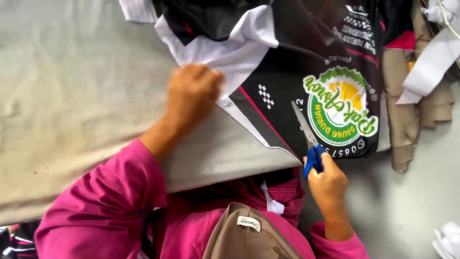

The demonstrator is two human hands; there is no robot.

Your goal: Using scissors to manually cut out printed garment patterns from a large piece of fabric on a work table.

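Head camera, looking down: a worker's left hand (193, 93) presses closed on the white edge of a black printed garment (306, 72) spread over a grey table (72, 96), while the right hand (328, 182) grips blue-handled scissors (309, 139), blades resting on the cloth.

Tan folded cloth (407, 120), white strips (431, 62), grey table (72, 96)
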